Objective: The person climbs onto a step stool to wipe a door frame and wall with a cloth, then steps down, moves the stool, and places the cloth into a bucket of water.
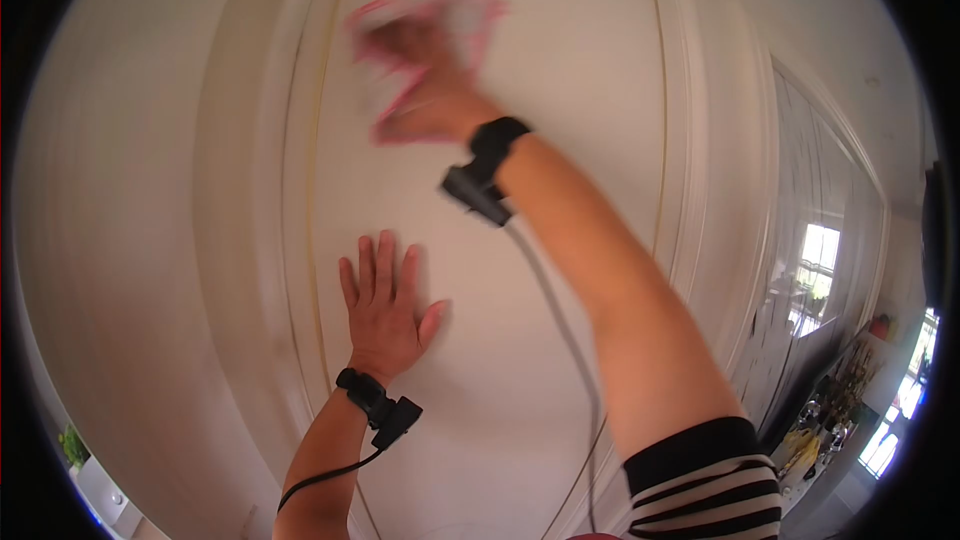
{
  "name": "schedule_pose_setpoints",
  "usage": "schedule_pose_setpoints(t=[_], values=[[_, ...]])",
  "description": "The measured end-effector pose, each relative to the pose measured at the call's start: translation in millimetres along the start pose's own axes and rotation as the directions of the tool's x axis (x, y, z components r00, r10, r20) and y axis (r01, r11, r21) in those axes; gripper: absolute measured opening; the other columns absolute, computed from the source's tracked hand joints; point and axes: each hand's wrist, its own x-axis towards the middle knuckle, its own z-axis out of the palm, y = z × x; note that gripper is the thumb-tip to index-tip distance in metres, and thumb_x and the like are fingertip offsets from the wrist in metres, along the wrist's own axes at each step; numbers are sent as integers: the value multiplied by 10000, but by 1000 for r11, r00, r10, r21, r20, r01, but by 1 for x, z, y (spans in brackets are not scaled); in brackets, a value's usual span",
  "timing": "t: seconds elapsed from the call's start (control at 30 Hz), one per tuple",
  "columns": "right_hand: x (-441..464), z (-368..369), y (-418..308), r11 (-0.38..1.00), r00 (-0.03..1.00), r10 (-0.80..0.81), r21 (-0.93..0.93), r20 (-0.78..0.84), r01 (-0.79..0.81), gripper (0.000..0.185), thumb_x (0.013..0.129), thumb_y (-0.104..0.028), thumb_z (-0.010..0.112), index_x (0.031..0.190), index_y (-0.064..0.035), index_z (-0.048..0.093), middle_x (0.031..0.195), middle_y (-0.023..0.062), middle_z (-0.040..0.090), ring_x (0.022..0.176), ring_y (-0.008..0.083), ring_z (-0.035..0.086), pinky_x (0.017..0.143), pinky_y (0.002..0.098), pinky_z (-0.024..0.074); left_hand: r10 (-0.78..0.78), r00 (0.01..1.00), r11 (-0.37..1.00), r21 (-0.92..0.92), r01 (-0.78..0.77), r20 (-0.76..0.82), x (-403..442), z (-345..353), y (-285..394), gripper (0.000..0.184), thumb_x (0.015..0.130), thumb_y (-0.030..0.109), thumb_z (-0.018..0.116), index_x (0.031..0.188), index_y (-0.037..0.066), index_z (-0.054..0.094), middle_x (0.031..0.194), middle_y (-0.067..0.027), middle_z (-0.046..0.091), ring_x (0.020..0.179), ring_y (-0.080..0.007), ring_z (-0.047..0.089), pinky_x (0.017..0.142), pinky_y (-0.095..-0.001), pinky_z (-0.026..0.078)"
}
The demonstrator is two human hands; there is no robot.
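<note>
A white panel (pixel 530 290) with a thin gold line around its border, like a door, fills the middle of the head view. My left hand (pixel 384 322) lies flat against its lower middle part, fingers spread, holding nothing. Higher up, my right hand (pixel 440 90) holds a white cloth with pink edges (pixel 483 20) against the panel. Motion smears both this hand and the cloth, so the single fingers are hard to make out. Each wrist wears a black strap with a small device and a cable.
White moulding (pixel 690 140) frames the panel. To the right, a glossy marbled panel (pixel 825 210) reflects a window. Various items (pixel 815 435) stand at the lower right, near a bright window (pixel 900 405). A green plant (pixel 73 446) shows at the lower left.
</note>
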Motion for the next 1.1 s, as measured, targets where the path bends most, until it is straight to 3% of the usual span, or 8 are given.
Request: schedule_pose_setpoints(t=[0.2, 0.3, 0.43, 0.73, 0.77, 0.87, 0.97, 1.1], values=[[54, -23, 49, 977, 757, 197, -60, 623, -205, 349, 883, -336, 412, 1155, -161, 544, 1196, 84, 522, 1132, 224, 458, 947, 331, 351, -2, 1000, 999, -33, 3, 17, 1, 1, 1, 636, 792, 393, 534, 1292, 41, 359, 1394, -230, 210, 1281, -434, 178, 988, -605, 109], [-3, -65, 198, 836, 961, -211, -477, 178, 271, 229, 825, -138, 442, 996, -74, 580, 1126, 83, 542, 1080, 246, 479, 933, 342, 377, -21, 1000, 998, -63, 21, -3, 0, 6, -1, 629, 791, 402, 544, 1291, 60, 374, 1400, -215, 210, 1289, -419, 173, 989, -599, 114], [-76, -109, 278, 440, 924, 369, -895, 103, -77, 255, 848, -142, 414, 1046, -55, 549, 1128, 145, 539, 1119, 293, 458, 931, 424, 365, -54, 998, 991, -123, 52, -14, 1, 6, -3, 622, 786, 418, 557, 1285, 84, 397, 1404, -186, 228, 1306, -384, 162, 1000, -581, 112], [108, 35, 126, 889, 900, -19, -405, 436, 215, 375, 894, -303, 303, 1036, -113, 594, 998, 114, 626, 949, 259, 586, 815, 419, 430, -38, 997, 977, -212, 23, -66, 0, 5, -6, 605, 792, 429, 553, 1284, 109, 408, 1398, -154, 255, 1307, -345, 187, 1020, -538, 128], [121, 18, 29, 905, 771, 232, -422, 593, 52, 556, 772, -302, 477, 1245, -18, 404, 1335, 203, 340, 1248, 391, 267, 1009, 510, 220, -56, 997, 976, -213, 42, -60, 0, 4, -7, 605, 792, 429, 553, 1284, 109, 408, 1398, -154, 255, 1307, -345, 187, 1020, -538, 128], [67, 70, -17, 865, 923, -380, -332, 55, 376, 304, 879, -271, 351, 991, -116, 587, 1024, 111, 601, 884, 280, 592, 738, 421, 450, -61, 997, 969, -243, 46, -57, -4, 6, -4, 596, 794, 416, 553, 1288, 116, 405, 1394, -142, 267, 1303, -341, 194, 1008, -541, 164], [-5, -10, -99, 985, 577, -63, -44, 814, 170, 386, 858, -391, 393, 1177, -203, 504, 998, 140, 609, 913, 315, 591, 758, 455, 453, -69, 997, 962, -265, 59, -32, -6, 4, -5, 580, 791, 372, 567, 1288, 123, 406, 1371, -134, 315, 1287, -340, 236, 1004, -539, 186], [-111, -56, -59, 977, 877, -202, 28, 436, 211, 435, 851, -417, 421, 1170, -129, 488, 1210, 145, 485, 1055, 346, 499, 840, 485, 411, 81, 996, 947, -315, -65, 39, -17, 4, -11, 539, 770, 286, 595, 1251, 106, 434, 1317, -123, 395, 1249, -333, 315, 1016, -518, 204]])
